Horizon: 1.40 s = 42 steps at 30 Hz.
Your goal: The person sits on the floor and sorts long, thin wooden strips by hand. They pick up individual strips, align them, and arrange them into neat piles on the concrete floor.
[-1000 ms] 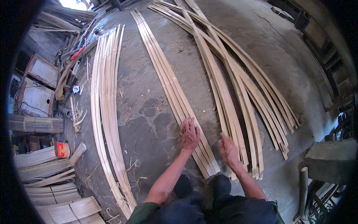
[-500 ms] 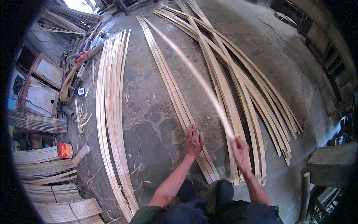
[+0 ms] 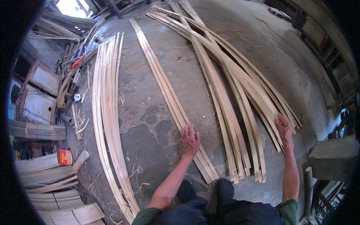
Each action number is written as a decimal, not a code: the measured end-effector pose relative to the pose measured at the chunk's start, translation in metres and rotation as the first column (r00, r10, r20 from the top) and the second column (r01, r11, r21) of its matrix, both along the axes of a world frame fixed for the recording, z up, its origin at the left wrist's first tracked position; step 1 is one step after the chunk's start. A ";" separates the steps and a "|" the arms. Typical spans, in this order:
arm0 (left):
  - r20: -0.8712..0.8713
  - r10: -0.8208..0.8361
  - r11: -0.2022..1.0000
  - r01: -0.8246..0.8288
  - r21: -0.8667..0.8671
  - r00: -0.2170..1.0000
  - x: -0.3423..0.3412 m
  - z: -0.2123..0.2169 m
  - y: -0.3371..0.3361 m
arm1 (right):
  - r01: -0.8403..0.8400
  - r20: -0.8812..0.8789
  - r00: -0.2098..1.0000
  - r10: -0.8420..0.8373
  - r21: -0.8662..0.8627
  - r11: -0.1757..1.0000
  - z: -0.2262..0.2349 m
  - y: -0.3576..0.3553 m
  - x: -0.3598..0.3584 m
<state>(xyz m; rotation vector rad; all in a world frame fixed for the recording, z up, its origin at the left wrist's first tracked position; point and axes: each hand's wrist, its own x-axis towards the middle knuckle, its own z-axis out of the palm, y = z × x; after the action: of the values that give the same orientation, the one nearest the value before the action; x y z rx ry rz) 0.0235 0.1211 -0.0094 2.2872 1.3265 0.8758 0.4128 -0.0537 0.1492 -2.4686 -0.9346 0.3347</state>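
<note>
One labelled package: a small round can (image 3: 64, 157), orange-red w/ a yellow-and-white label, on the floor at far left (beside stacked bamboo slats). No signs or screens; other bits too blurred to tell.

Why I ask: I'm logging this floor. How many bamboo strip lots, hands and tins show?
Bamboo strip lots: 3 (curved left lot, middle lot, crossed right heap)
Hands: 2 (left hand on the middle lot, right hand on the crossed right heap)
Orange tin: 1
Total: 6

Grey concrete floor (image 3: 157, 127), bamboo strips (image 3: 165, 86), shavings (image 3: 80, 123)
</note>
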 end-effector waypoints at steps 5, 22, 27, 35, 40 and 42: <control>-0.050 -0.001 1.000 0.001 0.006 0.999 0.004 0.005 -0.001 | -0.115 0.251 0.965 0.077 0.141 0.983 -0.042 -0.037 0.043; 0.118 0.007 0.997 0.002 -0.081 0.993 0.002 0.012 0.000 | -0.437 -0.315 0.817 0.483 0.208 0.875 -0.102 0.029 -0.245; 0.174 0.015 0.998 -0.003 -0.068 0.985 -0.002 0.012 0.001 | -0.437 -0.306 0.851 0.426 0.036 0.899 -0.108 0.042 -0.291; 0.190 0.040 0.992 -0.015 -0.129 0.981 0.002 -0.004 0.000 | 0.030 -0.697 0.676 0.240 0.352 0.935 -0.069 0.036 -0.236; 0.040 0.045 0.999 -0.046 0.007 0.998 0.002 -0.005 -0.002 | 0.105 -0.426 0.884 0.190 0.579 0.808 0.010 0.035 -0.196; 0.014 0.052 0.999 -0.052 -0.009 0.999 0.001 -0.005 -0.001 | 0.094 -0.443 0.886 0.136 0.458 0.884 0.022 0.028 -0.183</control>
<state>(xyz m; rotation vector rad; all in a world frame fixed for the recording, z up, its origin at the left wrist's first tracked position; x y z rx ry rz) 0.0246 0.1199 -0.0144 2.2453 1.3866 0.8992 0.2298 -0.0256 0.1714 -1.8156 -0.7277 0.5996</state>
